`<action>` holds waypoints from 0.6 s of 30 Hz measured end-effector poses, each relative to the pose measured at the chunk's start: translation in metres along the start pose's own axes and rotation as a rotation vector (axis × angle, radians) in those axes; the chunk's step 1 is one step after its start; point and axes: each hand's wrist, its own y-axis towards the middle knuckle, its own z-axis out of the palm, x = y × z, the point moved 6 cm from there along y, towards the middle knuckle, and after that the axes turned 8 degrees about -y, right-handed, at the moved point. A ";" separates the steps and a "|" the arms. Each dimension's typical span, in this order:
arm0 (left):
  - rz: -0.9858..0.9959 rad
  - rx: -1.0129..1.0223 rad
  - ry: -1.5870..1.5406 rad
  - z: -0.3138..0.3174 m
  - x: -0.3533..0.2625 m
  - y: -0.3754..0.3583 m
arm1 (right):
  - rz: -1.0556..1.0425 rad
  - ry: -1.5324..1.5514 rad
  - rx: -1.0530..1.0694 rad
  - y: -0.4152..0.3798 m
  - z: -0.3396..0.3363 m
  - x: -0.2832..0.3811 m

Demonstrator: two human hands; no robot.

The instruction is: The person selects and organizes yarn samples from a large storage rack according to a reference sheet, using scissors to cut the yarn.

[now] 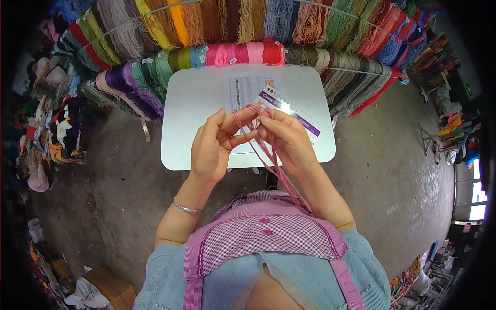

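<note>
Pink thread strands (281, 178) run between my two hands and hang down in a loose bundle to the apron. My left hand (214, 139) has strands looped over its fingers near their tips. With thumb and fingers pinched together, my right hand (289, 137) grips the strands close to the left fingertips. Both hands are above the front part of a white table (181, 119). Behind them on the table lie a printed sheet (232, 85) and a white card with a purple band (310, 126), partly hidden by the right hand.
Racks of coloured yarn hanks (227, 23) stand behind the table. Two people (49, 72) (37, 175) are at the far left beside piles of coloured material. A cardboard box (111, 287) sits on the floor at lower left. More yarn (449, 126) hangs at the right.
</note>
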 end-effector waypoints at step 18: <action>0.853 0.167 0.997 0.147 -0.128 0.160 | -0.117 -0.122 -0.300 -0.005 -0.280 0.216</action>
